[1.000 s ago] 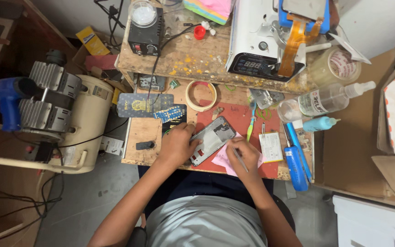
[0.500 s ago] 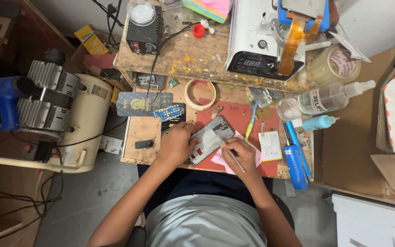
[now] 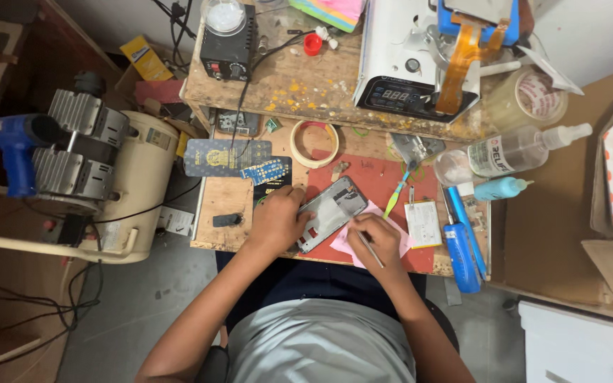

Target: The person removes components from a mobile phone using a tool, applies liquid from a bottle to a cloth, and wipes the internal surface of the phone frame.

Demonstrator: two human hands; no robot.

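Left hand (image 3: 276, 223) pins the phone frame (image 3: 331, 213), long axis running up-right; right hand (image 3: 375, 240) at its lower-right edge, grip pinching a thin tool (image 3: 370, 250)

Opened grey phone frame (image 3: 331, 213), tilted on red mat (image 3: 384, 177); thin metal tool (image 3: 370, 250) slanting over pink cloth (image 3: 345, 241).

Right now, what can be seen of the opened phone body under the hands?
The phone body is a grey, metallic-looking frame lying flat and slanted on the red mat, inner side up, showing pale plates and dark cutouts. Its near end overlaps a pink sheet. The left hand presses its near-left edge; the right hand, holding a thin metal tool, works at its near-right edge.
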